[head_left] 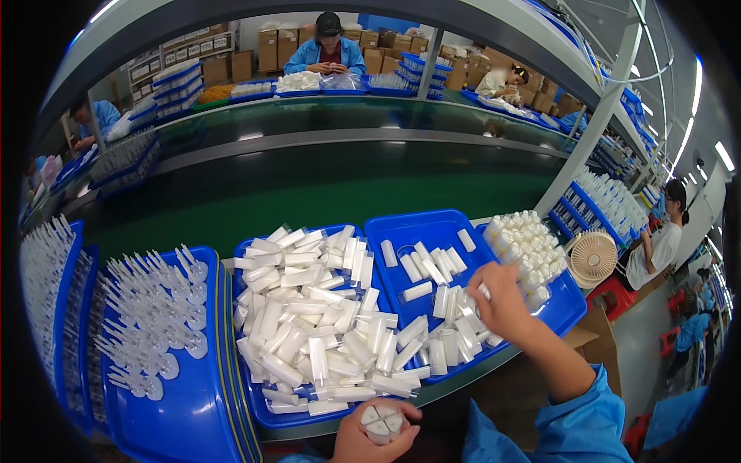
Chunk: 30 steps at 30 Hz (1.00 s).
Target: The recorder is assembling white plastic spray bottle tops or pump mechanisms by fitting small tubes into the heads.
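My left hand, low in the picture, is wrapped round a bundle of white pieces. Its top end is round and split by lines into wedge-like parts. My right hand is closed over the right part of the middle blue tray, with the end of a small white cylinder showing between its fingers. Loose white cylinders lie in that tray. Nearer my left hand is another blue tray, heaped with white tubes in clear wrapping.
Left stands a blue tray of clear stemmed parts, atop stacked trays. At right are upright white pieces in a blue tray and a beige fan. A green conveyor belt runs beyond; co-workers sit across it.
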Each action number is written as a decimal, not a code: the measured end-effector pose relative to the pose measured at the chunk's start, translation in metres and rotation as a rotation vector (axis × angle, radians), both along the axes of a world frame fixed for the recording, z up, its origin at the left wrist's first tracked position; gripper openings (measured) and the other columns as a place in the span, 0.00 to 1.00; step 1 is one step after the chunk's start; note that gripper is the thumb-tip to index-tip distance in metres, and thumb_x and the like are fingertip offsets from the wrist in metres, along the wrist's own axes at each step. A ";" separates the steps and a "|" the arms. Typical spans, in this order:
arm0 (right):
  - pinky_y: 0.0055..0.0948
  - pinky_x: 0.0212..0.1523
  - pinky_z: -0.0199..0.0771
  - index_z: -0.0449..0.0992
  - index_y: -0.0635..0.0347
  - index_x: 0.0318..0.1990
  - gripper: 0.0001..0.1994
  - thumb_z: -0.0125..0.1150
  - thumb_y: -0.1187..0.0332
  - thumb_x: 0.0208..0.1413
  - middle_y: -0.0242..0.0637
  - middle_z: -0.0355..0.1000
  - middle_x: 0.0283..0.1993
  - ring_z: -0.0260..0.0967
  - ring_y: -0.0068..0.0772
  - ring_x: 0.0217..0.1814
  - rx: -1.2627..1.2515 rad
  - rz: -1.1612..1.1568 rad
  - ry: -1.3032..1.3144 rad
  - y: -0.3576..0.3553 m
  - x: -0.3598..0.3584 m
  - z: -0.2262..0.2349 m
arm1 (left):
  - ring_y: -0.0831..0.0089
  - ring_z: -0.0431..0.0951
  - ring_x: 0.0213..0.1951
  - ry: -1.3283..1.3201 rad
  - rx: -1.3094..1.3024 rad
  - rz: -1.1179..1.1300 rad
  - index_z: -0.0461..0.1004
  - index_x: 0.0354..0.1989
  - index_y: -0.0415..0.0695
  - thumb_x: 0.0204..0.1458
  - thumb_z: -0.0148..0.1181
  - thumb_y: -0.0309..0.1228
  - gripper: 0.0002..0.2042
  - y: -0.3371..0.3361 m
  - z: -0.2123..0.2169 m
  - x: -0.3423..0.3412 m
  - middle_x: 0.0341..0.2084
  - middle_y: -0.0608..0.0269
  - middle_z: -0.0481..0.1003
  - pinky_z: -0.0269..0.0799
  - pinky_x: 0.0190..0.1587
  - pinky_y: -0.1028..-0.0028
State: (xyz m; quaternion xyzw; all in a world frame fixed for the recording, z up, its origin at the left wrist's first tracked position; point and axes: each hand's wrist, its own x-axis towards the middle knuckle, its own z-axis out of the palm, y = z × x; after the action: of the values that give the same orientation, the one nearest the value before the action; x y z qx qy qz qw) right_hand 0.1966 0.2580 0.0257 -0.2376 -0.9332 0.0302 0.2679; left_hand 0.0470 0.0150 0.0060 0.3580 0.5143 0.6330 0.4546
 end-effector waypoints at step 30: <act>0.33 0.26 0.60 0.73 0.60 0.45 0.16 0.58 0.63 0.51 0.37 0.68 0.24 0.65 0.37 0.24 -1.095 1.169 -0.046 -0.144 -0.012 0.033 | 0.72 0.68 0.25 0.241 0.157 0.063 0.28 0.64 0.42 0.39 0.57 0.18 0.48 0.002 -0.006 -0.009 0.28 0.59 0.68 0.66 0.28 0.73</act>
State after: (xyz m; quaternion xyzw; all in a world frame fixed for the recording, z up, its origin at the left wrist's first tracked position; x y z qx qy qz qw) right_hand 0.1846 0.1143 0.0582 0.1916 -0.7646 0.6144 0.0349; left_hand 0.0376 0.0174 -0.0001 0.4496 0.5248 0.6378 0.3400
